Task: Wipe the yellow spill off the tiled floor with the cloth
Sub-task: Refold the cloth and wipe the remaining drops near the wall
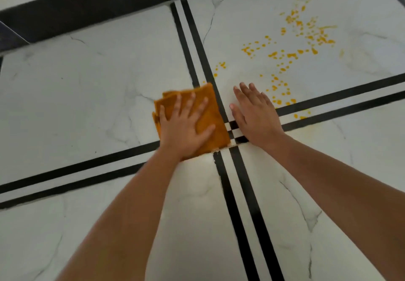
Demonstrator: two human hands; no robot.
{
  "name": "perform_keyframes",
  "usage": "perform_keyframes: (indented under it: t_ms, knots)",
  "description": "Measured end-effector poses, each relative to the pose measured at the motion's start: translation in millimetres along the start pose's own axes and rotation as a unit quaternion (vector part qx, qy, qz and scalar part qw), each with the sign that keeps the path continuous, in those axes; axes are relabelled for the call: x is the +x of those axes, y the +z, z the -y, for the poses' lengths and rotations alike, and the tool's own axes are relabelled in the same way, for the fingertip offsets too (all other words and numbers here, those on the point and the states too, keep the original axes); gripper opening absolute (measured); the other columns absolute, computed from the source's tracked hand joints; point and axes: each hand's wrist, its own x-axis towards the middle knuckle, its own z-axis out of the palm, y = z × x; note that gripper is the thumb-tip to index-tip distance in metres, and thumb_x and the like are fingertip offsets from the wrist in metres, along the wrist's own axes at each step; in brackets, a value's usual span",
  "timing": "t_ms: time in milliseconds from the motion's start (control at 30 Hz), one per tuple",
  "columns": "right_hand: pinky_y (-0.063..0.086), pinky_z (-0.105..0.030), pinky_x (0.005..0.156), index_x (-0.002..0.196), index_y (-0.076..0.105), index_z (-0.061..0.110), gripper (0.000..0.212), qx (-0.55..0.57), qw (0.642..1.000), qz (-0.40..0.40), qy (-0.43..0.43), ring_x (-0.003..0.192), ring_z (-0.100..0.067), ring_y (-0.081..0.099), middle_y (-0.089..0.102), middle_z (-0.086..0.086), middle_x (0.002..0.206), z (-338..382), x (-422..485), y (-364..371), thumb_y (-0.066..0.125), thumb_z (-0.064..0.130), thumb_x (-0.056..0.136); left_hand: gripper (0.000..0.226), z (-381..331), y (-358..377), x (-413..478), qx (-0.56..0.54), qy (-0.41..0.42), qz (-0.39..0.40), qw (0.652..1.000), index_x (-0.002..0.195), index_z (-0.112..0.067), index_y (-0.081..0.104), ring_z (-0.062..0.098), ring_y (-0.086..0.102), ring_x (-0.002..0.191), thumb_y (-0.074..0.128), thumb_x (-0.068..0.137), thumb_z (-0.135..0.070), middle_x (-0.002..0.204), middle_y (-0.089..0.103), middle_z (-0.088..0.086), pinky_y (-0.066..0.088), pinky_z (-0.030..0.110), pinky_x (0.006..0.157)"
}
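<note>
Head view: cloth (217, 114) under flat, spread left hand (184, 127), flat right hand (254, 114) just beside, yellow spill (291, 55) beyond.

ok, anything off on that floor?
Yes: the yellow spill lies in scattered drops over the upper-right tile, trailing down to the black stripes beside the right hand. The cloth, pressed flat under the left hand, sits left of most drops.

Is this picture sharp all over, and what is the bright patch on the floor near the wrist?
Head view: the cloth blurs at its far corner, likely from motion under the left hand; a soft warm glare lies on the tiled floor below the cloth; the yellow spill looks fairly crisp, softer at the far end.
</note>
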Motion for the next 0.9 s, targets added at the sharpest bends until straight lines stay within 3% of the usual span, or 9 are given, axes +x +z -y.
perform_keyframes:
  t_ms: [67,200,333,433,467,600,733,867,900]
  knots:
    - [0.005,-0.037,0.117,0.149,0.015,0.015,0.055,-0.003,1.000,-0.001,0.031,0.145,-0.021,0.004,0.012,-0.005,0.157,4.3,3.0,2.9,0.017,0.040,0.100,0.073,9.4,-5.2,20.6,-0.022,-0.031,-0.001,0.999,0.145,-0.044,-0.006,0.025,-0.009,0.144,0.006,0.080,-0.074,0.158,-0.005,-0.005,-0.007,0.060,0.109]
    - [0.005,-0.038,0.117,0.148,0.017,0.015,0.055,0.010,0.998,-0.003,0.061,0.145,-0.021,0.005,0.014,-0.005,0.157,1.6,-11.3,4.1,0.018,0.041,0.100,0.070,5.3,7.4,6.4,0.000,0.083,-0.015,0.996,0.144,-0.046,-0.007,0.024,-0.008,0.144,0.000,0.080,-0.075,0.158,-0.002,-0.005,-0.005,0.060,0.110]
    - [0.006,-0.038,0.117,0.147,0.021,0.015,0.053,0.018,0.993,-0.033,0.115,0.145,-0.022,0.008,0.017,-0.006,0.156,-19.9,-41.5,-4.3,0.023,0.038,0.099,0.067,-10.1,-6.7,26.9,-0.046,-0.024,0.006,0.999,0.146,-0.043,-0.002,0.026,-0.009,0.144,0.009,0.086,-0.071,0.158,-0.004,-0.005,-0.008,0.062,0.107]
    - [0.008,-0.038,0.117,0.147,0.023,0.014,0.054,-0.003,0.989,-0.032,0.143,0.145,-0.021,0.010,0.020,-0.006,0.156,-41.9,-61.9,-13.1,0.023,0.039,0.099,0.065,-52.2,4.5,-1.6,0.002,0.151,0.006,0.988,0.145,-0.045,-0.005,0.025,-0.009,0.144,0.006,0.085,-0.070,0.158,-0.003,-0.006,-0.006,0.063,0.108]
    - [0.008,-0.038,0.117,0.147,0.023,0.014,0.054,-0.013,0.989,-0.033,0.144,0.145,-0.021,0.011,0.021,-0.006,0.155,-50.5,-66.9,-18.0,0.023,0.039,0.099,0.064,-55.9,3.4,0.8,0.000,0.172,0.007,0.985,0.144,-0.047,-0.004,0.024,-0.008,0.144,0.008,0.085,-0.070,0.158,-0.002,-0.007,-0.005,0.062,0.108]
    - [0.011,-0.038,0.116,0.146,0.024,0.012,0.054,-0.038,0.988,-0.039,0.145,0.144,-0.023,0.014,0.022,-0.007,0.155,-90.6,-82.1,-30.0,0.025,0.038,0.099,0.061,-80.4,-2.3,22.1,-0.048,0.042,0.004,0.998,0.145,-0.046,0.002,0.025,-0.008,0.144,0.010,0.088,-0.066,0.158,-0.001,-0.008,-0.009,0.061,0.107]
    - [0.011,-0.038,0.116,0.147,0.021,0.012,0.056,-0.049,0.985,-0.045,0.158,0.145,-0.023,0.012,0.020,-0.008,0.156,-132.8,-81.8,-35.9,0.021,0.041,0.099,0.060,-117.0,9.2,0.7,-0.002,0.195,0.003,0.981,0.143,-0.050,-0.003,0.024,-0.010,0.144,0.002,0.085,-0.064,0.158,-0.002,-0.009,-0.008,0.061,0.108]
    - [0.010,-0.040,0.117,0.148,0.021,0.013,0.056,-0.036,0.982,-0.063,0.174,0.145,-0.024,0.010,0.017,-0.008,0.156,-175.6,-74.3,-42.9,0.025,0.040,0.099,0.058,-145.8,4.6,42.2,-0.065,-0.035,-0.011,0.997,0.144,-0.048,-0.002,0.030,-0.012,0.143,0.009,0.089,-0.065,0.158,-0.005,-0.006,-0.011,0.064,0.105]
    - [0.010,-0.041,0.117,0.148,0.021,0.014,0.056,-0.034,0.980,-0.069,0.182,0.145,-0.024,0.010,0.017,-0.008,0.156,-184.9,-72.6,-46.5,0.025,0.040,0.099,0.058,-164.7,5.8,37.9,-0.066,-0.048,-0.013,0.997,0.145,-0.046,-0.003,0.032,-0.013,0.142,0.009,0.090,-0.065,0.158,-0.006,-0.005,-0.014,0.065,0.103]
